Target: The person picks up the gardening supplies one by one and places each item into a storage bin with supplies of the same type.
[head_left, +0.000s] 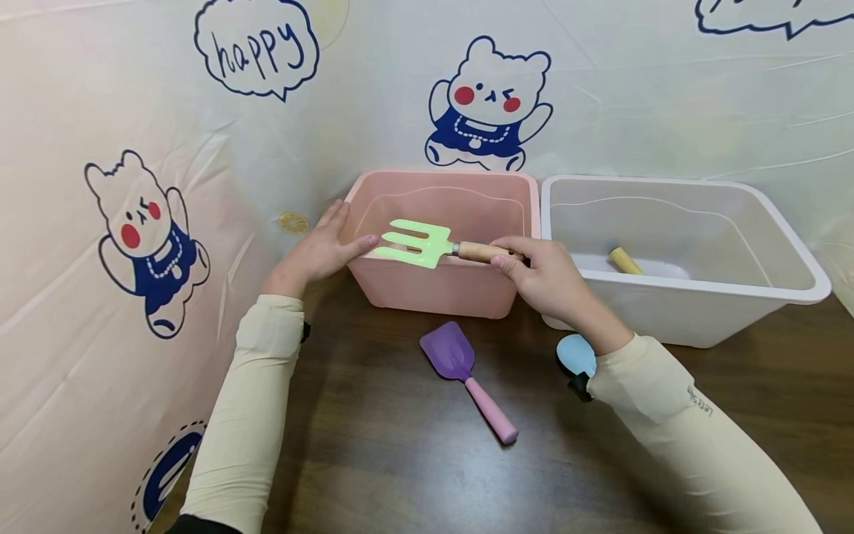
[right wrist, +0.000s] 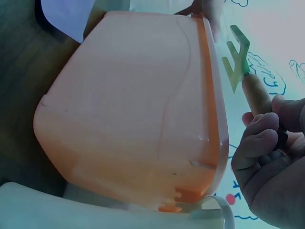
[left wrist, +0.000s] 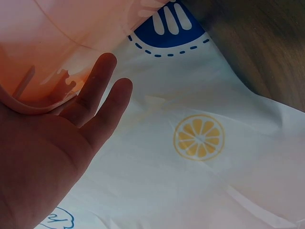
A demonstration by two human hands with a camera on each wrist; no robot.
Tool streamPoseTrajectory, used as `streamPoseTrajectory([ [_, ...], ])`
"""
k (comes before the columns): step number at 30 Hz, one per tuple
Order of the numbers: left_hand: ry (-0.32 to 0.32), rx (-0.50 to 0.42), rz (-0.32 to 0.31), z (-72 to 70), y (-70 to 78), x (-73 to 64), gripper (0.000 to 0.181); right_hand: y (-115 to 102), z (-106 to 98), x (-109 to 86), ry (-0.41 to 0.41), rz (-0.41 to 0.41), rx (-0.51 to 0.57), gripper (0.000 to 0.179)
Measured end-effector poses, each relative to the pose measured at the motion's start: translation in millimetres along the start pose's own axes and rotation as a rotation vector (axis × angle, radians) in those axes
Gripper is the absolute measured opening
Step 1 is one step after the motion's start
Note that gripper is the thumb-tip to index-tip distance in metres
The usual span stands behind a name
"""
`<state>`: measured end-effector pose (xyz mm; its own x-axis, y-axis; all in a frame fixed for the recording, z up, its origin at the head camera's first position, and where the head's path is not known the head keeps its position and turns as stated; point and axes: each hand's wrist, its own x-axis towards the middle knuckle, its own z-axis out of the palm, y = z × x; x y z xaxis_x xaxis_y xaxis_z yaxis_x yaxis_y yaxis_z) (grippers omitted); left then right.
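Observation:
A garden hand fork [head_left: 427, 245] with light green tines and a wooden handle is held level above the pink bin [head_left: 434, 293]. My right hand [head_left: 550, 282] grips its handle, fingers curled round it in the right wrist view too, where the fork [right wrist: 256, 90] points away from the palm. At the bin's left end rests my left hand [head_left: 323, 248], its fingers along the outside of the wall and its thumb over the rim. The left wrist view shows two straight fingers of that hand [left wrist: 43, 157] against the bin's side.
A purple spade with a pink handle [head_left: 467, 378] lies on the dark wooden table [head_left: 373, 445]. Right of the pink bin stands a white bin [head_left: 667, 311] with a yellow stick-like piece [head_left: 626, 261] inside. A light blue rounded object [head_left: 577, 354] is partly hidden by the right wrist.

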<state>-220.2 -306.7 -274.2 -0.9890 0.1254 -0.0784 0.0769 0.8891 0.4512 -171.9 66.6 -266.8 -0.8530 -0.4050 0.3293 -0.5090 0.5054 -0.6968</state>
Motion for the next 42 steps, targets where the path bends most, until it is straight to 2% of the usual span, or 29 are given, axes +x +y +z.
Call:
streamPoseTrajectory([
  [6,0.0,0.005,-0.008,0.1,0.5,0.2,0.109,1.3,-8.0,9.4,-0.007,0.017,-0.016,0.024],
  [16,-0.006,-0.003,-0.031,-0.3,2.2,-1.1,0.113,-3.5,-19.3,28.4,-0.025,0.101,-0.031,0.031],
  [28,-0.001,-0.011,-0.025,0.5,1.4,-0.7,0.112,-6.6,-24.6,48.2,-0.026,0.135,-0.058,0.036],
  [33,-0.003,-0.007,-0.023,0.1,1.9,-1.5,0.111,-9.1,-25.9,56.4,-0.027,0.157,-0.05,0.031],
  [42,0.0,0.001,-0.016,-0.6,1.7,-1.5,0.111,-6.9,-27.7,69.3,-0.07,0.148,0.008,0.031],
])
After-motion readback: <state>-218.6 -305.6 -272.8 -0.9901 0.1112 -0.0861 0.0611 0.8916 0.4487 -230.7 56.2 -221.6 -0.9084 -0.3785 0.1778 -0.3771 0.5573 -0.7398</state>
